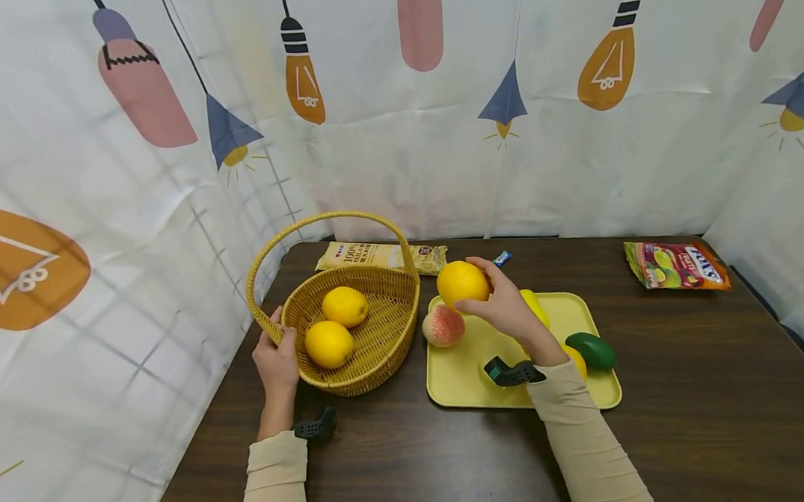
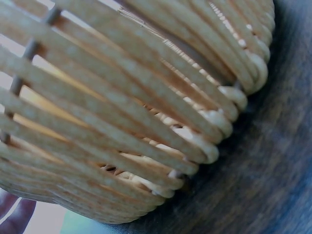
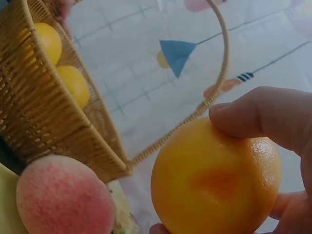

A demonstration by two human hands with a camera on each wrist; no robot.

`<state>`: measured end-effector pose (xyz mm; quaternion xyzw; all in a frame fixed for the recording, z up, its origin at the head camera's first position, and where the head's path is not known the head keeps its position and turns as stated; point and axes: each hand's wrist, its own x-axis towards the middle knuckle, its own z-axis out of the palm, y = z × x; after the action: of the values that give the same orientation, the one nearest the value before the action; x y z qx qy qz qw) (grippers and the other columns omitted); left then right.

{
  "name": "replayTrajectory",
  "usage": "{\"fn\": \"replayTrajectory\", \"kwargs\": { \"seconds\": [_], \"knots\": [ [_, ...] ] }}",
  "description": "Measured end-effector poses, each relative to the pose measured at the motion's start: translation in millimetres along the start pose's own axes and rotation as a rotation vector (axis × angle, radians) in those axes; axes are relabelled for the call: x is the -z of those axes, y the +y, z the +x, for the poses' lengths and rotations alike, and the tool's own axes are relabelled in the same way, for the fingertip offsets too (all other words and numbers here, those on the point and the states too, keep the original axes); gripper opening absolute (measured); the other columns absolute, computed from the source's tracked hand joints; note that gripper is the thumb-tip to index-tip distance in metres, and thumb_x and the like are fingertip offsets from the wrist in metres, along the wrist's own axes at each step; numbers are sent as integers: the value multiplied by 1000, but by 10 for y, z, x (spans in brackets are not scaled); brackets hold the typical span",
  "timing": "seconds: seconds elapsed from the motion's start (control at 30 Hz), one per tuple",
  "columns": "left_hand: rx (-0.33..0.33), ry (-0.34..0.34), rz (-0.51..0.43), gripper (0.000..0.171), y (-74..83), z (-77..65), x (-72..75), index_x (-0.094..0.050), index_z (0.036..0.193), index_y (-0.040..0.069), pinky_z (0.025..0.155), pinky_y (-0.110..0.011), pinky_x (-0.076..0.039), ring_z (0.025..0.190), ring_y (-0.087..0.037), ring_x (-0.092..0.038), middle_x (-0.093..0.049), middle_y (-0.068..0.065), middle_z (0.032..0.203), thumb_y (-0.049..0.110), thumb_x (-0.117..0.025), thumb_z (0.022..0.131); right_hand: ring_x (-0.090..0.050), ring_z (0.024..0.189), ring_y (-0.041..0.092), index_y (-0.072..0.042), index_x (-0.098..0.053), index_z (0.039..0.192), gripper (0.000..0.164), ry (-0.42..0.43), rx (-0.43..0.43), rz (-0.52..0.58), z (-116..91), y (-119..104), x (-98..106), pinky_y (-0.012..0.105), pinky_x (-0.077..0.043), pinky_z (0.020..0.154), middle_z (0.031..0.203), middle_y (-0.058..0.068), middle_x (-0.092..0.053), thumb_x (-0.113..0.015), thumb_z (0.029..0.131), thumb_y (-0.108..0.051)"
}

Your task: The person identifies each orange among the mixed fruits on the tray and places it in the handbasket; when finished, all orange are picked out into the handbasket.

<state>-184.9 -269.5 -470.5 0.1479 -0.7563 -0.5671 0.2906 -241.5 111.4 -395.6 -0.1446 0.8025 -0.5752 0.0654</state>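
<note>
My left hand (image 1: 278,358) grips the left rim of a wicker basket (image 1: 398,348), close to where its tall handle begins. Inside the basket lie two lemons (image 1: 345,307). In the left wrist view the woven side of the basket (image 2: 122,102) fills most of the picture. My right hand (image 1: 507,304) holds an orange (image 1: 463,284) between thumb and fingers, above the back left corner of a yellow tray (image 1: 464,381). A peach (image 1: 443,326) rests at the tray's left edge, below the orange. In the right wrist view, the thumb presses the orange (image 3: 214,180).
Partly hidden by my right arm, yellow fruits (image 1: 575,360) lie on the tray beside a green avocado-like fruit (image 1: 591,351). Behind the basket is a long yellow packet (image 1: 375,256). A small blue wrapper (image 1: 502,258) and a colourful candy bag (image 1: 676,266) lie farther back.
</note>
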Motion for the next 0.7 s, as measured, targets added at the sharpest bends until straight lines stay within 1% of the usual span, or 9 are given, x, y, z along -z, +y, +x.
{"fn": "replayTrajectory", "kwargs": {
  "seconds": [0.13, 0.33, 0.5, 0.63, 0.7],
  "knots": [
    [-1, -6, 2, 45, 9, -3, 4, -55, 141, 14, 84, -13, -44, 125, -31, -54, -55, -14, 139, 16, -50, 96, -53, 117, 32, -21, -31, 152, 83, -12, 27, 22, -7, -39, -95, 48, -47, 93, 145, 10, -41, -77, 82, -26],
    [0, 8, 12, 44, 8, -3, -7, -56, 140, 12, 88, -19, -46, 124, -28, -55, -57, -11, 138, 17, -50, 97, -53, 117, 30, -24, -33, 151, 82, 4, 61, 49, -9, -65, -228, 49, -48, 91, 145, 7, -43, -78, 82, -26],
    [-7, 23, 19, 43, 4, -4, -17, -57, 139, 13, 85, -16, -45, 122, -26, -57, -58, -11, 137, 17, -51, 97, -52, 117, 29, -21, -33, 151, 81, -12, 104, 48, -15, -80, -328, 48, -49, 90, 145, 8, -42, -77, 83, -25],
    [-9, 21, 16, 43, -1, -3, -20, -57, 139, 13, 84, -16, -45, 122, -28, -57, -58, -12, 137, 17, -51, 97, -51, 116, 30, -20, -35, 150, 80, -25, 139, 57, -9, -75, -398, 48, -49, 89, 144, 8, -41, -78, 83, -21],
    [-6, 21, 14, 43, -5, -3, -20, -57, 139, 13, 83, -15, -45, 122, -28, -57, -58, -12, 137, 17, -51, 97, -52, 115, 29, -21, -37, 149, 78, -26, 145, 60, -2, -65, -437, 47, -49, 87, 143, 7, -42, -78, 82, -21]
  ]
}}
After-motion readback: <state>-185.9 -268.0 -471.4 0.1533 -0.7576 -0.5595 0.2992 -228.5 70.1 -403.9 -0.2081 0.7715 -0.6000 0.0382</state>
